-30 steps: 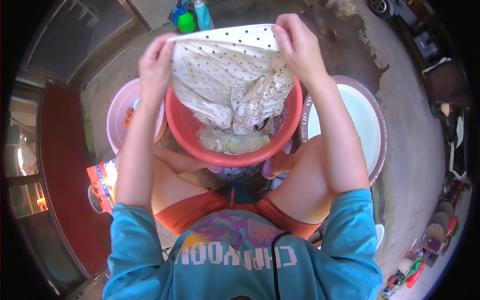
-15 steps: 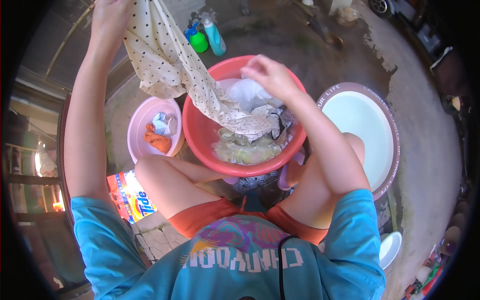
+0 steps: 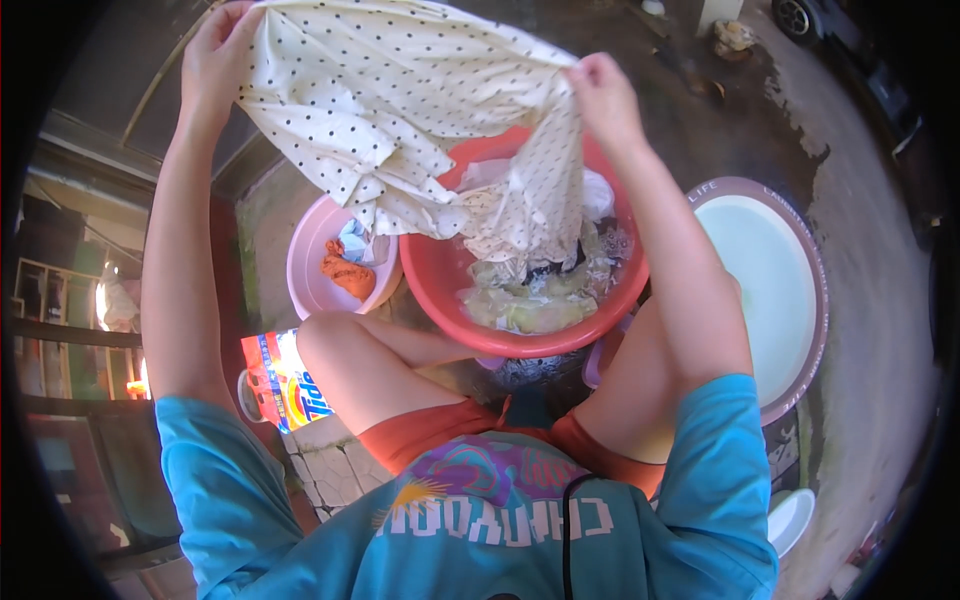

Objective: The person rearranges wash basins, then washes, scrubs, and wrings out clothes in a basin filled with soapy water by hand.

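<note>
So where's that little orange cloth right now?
The orange cloth lies in the small pink basin on the person's left, beside the big red basin of laundry.

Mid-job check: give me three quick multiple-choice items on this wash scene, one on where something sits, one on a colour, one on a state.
1. Where is the small pink basin?
A. To the left of the red basin
B. Inside the red basin
C. On the person's lap

2. What colour are the dots on the cream cloth?
A. Red
B. Dark
C. Yellow

3. How is the cloth held?
A. Lying flat on the ground
B. Fully sunk in the water
C. Lifted and spread between the left hand and the right hand

Answers:
1 A, it stands beside the red basin's left rim.
2 B, small dark dots cover it.
3 C, both hands grip its upper edge above the basin while its lower end hangs in.
</note>
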`<state>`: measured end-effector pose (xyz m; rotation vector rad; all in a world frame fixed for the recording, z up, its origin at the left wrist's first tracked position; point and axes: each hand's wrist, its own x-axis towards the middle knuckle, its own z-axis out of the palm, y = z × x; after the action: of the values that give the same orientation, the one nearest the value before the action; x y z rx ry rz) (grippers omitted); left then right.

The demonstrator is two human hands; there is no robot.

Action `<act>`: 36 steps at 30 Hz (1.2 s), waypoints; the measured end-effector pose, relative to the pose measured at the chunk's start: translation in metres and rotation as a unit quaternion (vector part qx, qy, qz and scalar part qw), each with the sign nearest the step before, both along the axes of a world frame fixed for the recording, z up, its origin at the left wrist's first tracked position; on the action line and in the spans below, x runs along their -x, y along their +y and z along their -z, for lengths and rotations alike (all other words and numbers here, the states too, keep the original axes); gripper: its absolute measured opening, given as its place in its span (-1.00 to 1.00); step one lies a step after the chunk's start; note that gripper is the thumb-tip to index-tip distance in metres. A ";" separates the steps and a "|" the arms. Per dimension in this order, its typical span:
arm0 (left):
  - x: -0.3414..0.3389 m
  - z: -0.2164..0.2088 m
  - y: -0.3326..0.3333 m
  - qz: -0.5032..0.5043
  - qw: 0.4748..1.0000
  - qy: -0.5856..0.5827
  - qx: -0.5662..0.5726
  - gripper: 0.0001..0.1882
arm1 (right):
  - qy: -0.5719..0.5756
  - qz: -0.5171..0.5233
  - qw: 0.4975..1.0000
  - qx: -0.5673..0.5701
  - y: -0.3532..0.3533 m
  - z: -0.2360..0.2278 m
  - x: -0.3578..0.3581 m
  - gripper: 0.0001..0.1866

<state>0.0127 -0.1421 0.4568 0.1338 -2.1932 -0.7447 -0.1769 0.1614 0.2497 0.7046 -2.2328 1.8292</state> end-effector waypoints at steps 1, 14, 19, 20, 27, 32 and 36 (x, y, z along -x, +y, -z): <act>-0.002 0.009 -0.003 -0.024 0.999 -0.046 0.000 -0.77 | -0.021 0.018 0.999 0.039 0.008 -0.005 0.016 -0.77; 0.001 0.079 0.010 -0.071 0.991 -0.107 -0.046 -0.76 | 0.037 0.034 0.987 0.154 0.056 -0.036 0.013 -0.73; 0.001 0.167 0.030 -0.072 0.986 0.005 0.148 -0.88 | 0.087 0.017 0.996 0.007 0.083 -0.014 0.015 -0.79; -0.005 0.201 0.030 -0.061 0.976 0.007 0.209 -0.88 | 0.069 -0.062 0.989 -0.114 0.091 -0.008 0.011 -0.81; -0.069 0.438 0.077 -0.004 0.879 -0.476 -0.034 -0.66 | -0.132 -0.416 0.566 -0.700 0.131 0.145 -0.034 -0.50; -0.065 0.489 0.123 0.025 0.742 -0.609 -0.279 -0.71 | -0.147 -0.344 0.635 -0.676 0.103 0.159 -0.040 -0.66; -0.063 0.524 0.165 -0.004 0.554 -0.432 -0.712 -0.63 | -0.095 -0.244 0.738 -0.622 0.075 0.157 -0.045 -0.75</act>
<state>0.0754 0.0233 -0.0674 1.5924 -1.5894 -2.7118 -0.1317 0.2363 0.0924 1.3871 -3.4945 0.1186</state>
